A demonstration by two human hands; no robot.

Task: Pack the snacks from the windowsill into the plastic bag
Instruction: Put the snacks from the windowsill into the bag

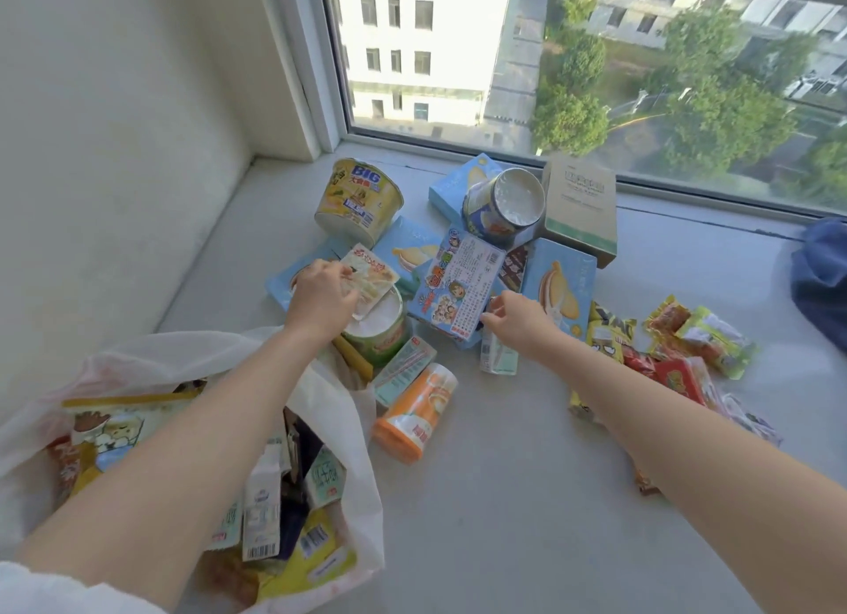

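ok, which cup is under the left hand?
The white-lidded green cup, beside the plastic bag; yellow cup, blue cup and orange cup lie clear of the left hand.

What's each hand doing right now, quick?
Left hand: holding a flat snack packet.
Right hand: at the edge of the cartoon box; grip cannot be told.

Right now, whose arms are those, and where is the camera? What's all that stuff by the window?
These are a person's two bare arms, filmed by one camera worn on their head, looking down. The left hand pinches a flat pale snack packet. The right hand reaches a colourful cartoon-printed box; whether it grips, I can't tell. On the grey windowsill lie a yellow noodle bowl, light blue biscuit boxes and an orange tub. The white plastic bag already holds snacks.
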